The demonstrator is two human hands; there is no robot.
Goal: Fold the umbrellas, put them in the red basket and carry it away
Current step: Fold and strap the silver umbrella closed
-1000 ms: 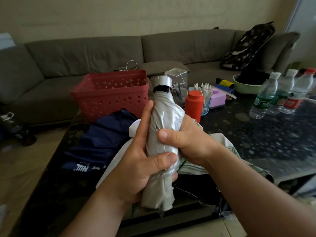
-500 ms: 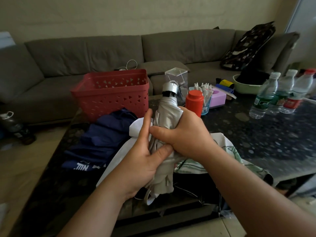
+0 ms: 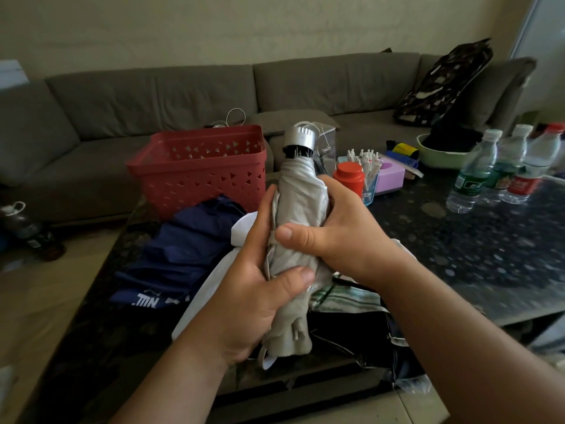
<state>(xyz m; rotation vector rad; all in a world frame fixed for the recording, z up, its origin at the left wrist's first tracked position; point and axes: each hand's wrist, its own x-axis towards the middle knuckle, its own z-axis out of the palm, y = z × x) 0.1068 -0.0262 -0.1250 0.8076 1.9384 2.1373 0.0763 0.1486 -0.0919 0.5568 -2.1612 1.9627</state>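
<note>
Our left hand point(image 3: 253, 289) wraps the lower half of the folded silver umbrella point(image 3: 298, 215), thumb across its front, while our right hand point(image 3: 339, 228) curls around its middle, thumb pressing the fabric. We hold it upright above the dark speckled table point(image 3: 474, 255), silver cap at 12 o'clock. The red basket point(image 3: 198, 175) stands at 10 o'clock beyond a navy umbrella point(image 3: 183, 255). Water bottles point(image 3: 470, 175) stand at 2 o'clock.

Silver umbrella point(image 3: 298, 206) — collapsed, upright, red basket point(image 3: 198, 169) behind — empty
</note>
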